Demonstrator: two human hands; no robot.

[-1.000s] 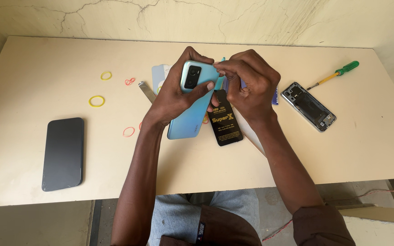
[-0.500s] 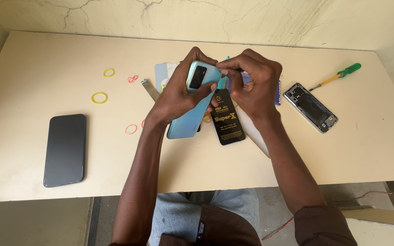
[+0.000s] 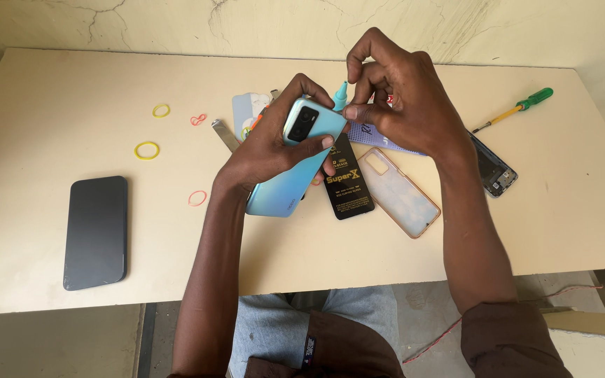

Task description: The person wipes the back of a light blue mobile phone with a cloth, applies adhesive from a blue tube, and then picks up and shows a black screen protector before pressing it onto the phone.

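Here, phone (image 3: 295, 159): light, stiff, slick; grip its long edges.
Left hand (image 3: 274, 150): fingers clamped around phone.
Right hand (image 3: 397, 94): at 1 o'clock, fingertips pinching teal tool (image 3: 340, 95).

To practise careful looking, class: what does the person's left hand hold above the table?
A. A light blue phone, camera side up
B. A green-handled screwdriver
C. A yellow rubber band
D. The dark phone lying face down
A: the left hand grips the light blue phone with its camera side up, while the screwdriver lies on the table.
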